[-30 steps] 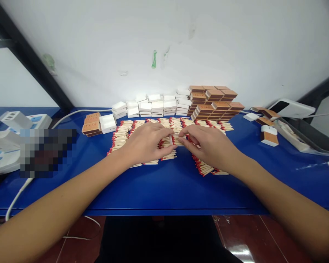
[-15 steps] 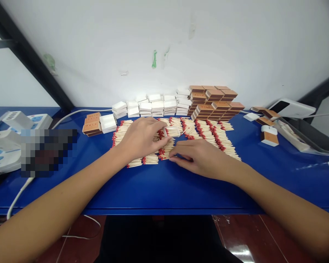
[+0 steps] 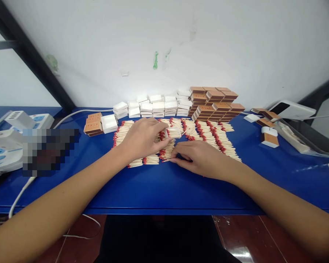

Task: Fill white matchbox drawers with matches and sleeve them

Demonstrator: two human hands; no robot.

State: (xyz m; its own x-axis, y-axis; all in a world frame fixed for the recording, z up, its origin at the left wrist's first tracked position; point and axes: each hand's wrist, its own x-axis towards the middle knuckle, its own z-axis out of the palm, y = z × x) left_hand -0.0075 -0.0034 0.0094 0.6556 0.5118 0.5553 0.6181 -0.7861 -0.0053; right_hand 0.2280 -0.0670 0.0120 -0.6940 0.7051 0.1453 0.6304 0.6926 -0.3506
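At nine o'clock from the tray [image 3: 175,133], boxes [image 3: 93,123] bear print too small to read. The left hand's [image 3: 142,138] fingers grasp that white, open tray by its left end, among red-headed matches [image 3: 169,149]; at four o'clock, the right hand's [image 3: 196,155] fingers bend together, whether pinching any I cannot tell.

Bright, even light (white glare on the floor [image 3: 253,232]).

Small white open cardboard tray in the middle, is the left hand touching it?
Touching. The head view shows the bare left hand holding the small white cardboard tray: thumb and fingers pinch its left end, no gap visible.
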